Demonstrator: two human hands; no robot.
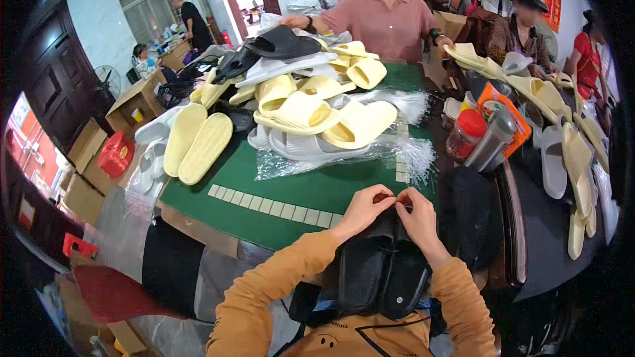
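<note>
Head view: both hands meet at the near edge of the green counter [291, 192], over a pair of black slippers [383, 271] held stacked, soles up, against the person's lap. The left hand [364, 210] and the right hand [417, 215] come together at the top end of the pair, their fingers [382, 197] pressed together in a pinch on something small there; what it is is too small to tell. The orange sleeves [278, 291] come up from the lower edge on either side of the slippers. Just beyond the hands a row of pale tiles [271, 206] lies along the counter. Farther back is a heap of yellow slippers [317, 102], some lying on clear plastic bags [344, 155], with two yellow ones [197, 142] lying sole up at the left. A black slipper [281, 43] tops the far end of the heap. To the right stand a red-lidded jar [468, 132] and a grey flask [493, 139]. A person in a pink shirt [390, 23] stands across the counter, arms reaching toward the heap.
</note>
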